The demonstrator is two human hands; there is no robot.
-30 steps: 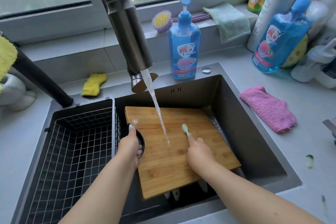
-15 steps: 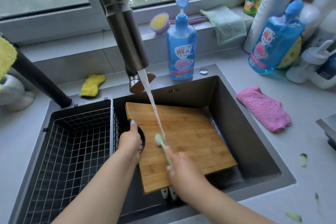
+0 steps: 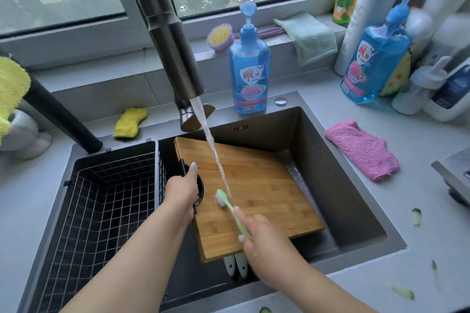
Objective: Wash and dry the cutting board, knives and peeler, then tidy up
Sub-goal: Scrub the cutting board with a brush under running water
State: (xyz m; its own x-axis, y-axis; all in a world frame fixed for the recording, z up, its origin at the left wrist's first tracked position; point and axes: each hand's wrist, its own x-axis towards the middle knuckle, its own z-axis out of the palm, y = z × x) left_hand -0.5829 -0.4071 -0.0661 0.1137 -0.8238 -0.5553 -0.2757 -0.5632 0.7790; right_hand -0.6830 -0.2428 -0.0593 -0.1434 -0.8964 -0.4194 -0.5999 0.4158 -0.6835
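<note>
In the sink, nearest edge: two white knife handles (image 3: pixel 235 265) poke out from under the bamboo cutting board (image 3: pixel 254 193).
Right hand (image 3: pixel 264 239): curled round a green toothbrush (image 3: pixel 230 211); its head has swung left since a second ago, now near the board's left edge.
Left hand (image 3: pixel 184 192): grips the board's left rim as before.
Water stream (image 3: pixel 216 155): lands just beside the bristles.
Room: wire basket (image 3: pixel 101 211) left, sink wall (image 3: pixel 330 173) right with a gap.
Far: dish soap bottle (image 3: pixel 250 68) behind the sink.
</note>
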